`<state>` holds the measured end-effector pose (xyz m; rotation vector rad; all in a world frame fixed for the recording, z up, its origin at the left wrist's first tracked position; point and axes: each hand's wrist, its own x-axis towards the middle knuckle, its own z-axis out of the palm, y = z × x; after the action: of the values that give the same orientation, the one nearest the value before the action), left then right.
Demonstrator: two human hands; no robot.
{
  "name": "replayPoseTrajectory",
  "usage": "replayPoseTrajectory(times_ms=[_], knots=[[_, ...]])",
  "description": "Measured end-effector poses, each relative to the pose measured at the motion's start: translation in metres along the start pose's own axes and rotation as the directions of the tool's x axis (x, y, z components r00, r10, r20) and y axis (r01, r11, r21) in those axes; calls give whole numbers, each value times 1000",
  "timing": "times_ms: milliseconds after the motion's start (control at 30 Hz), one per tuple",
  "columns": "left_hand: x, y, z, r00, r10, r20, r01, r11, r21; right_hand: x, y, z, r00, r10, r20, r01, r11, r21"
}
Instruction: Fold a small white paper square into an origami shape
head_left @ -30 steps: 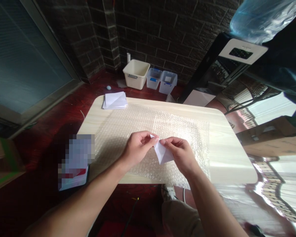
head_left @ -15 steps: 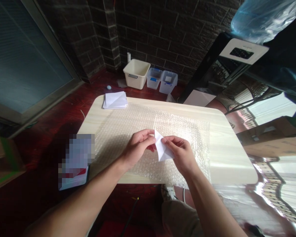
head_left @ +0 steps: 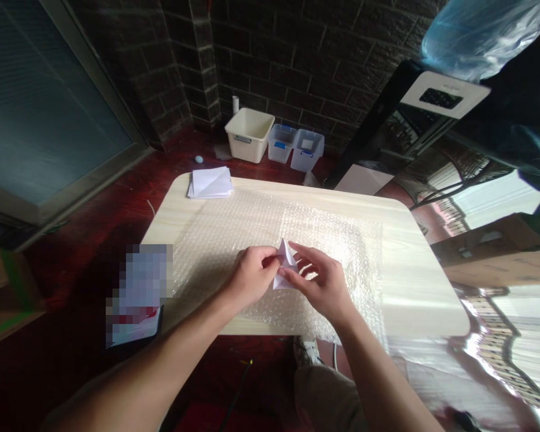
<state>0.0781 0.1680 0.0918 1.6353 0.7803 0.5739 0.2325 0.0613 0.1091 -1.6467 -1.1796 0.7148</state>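
Observation:
Between my two hands is a small piece of folded white paper [head_left: 284, 281], its pointed tip upward, held above a sheet of bubble wrap [head_left: 234, 231]. My left hand [head_left: 253, 273] pinches the paper's left side with thumb and fingers. On the other side, my right hand [head_left: 321, 277] has its thumb on the paper's front and its fingers curved around the right edge. Part of the paper is covered by my fingers. A stack of white paper sheets [head_left: 210, 183] lies at the table's far left corner.
The bubble wrap covers much of the pale wooden table [head_left: 425, 288]. Beyond the far edge, a cream basket [head_left: 251, 147] and two clear plastic bins [head_left: 306, 157] stand on the floor by the brick wall. A tablet-like screen [head_left: 139, 324], partly pixelated, is at the left edge.
The folded paper has turned and shifted slightly left, so its tip now points up. My right hand has moved its thumb lower and its fingers around the paper's side.

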Motion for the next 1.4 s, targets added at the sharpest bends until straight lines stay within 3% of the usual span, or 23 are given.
replayPoseTrajectory(times_ms=[133,233,367,533,667,767,967,1167,1400], knots=[[-1,1,-2,999,10,45,-11,1000,19,4,2,-3,998,64,-17,-60,986,156],[0,5,-4,994,-19,104,28,996,-84,7,0,-7,989,150,17,-146,923,356],[0,11,-5,971,-131,197,186,938,-291,8,-5,-10,969,238,63,-239,848,473],[-1,15,-7,968,-160,193,229,877,-423,8,-6,-12,959,273,72,-264,777,571],[-2,16,-9,958,-179,226,274,809,-520,7,-5,-12,970,227,82,-231,772,592],[-2,16,-9,951,-186,245,296,769,-566,6,-5,-10,986,161,49,-162,829,535],[-2,11,-4,947,-215,240,305,841,-448,5,-9,-7,994,99,51,-110,931,347],[-1,14,-7,972,-200,124,234,882,-409,6,-9,-6,989,128,71,-146,897,417],[0,13,-6,973,-174,154,223,886,-406,6,-7,-8,990,137,45,-143,884,446]])
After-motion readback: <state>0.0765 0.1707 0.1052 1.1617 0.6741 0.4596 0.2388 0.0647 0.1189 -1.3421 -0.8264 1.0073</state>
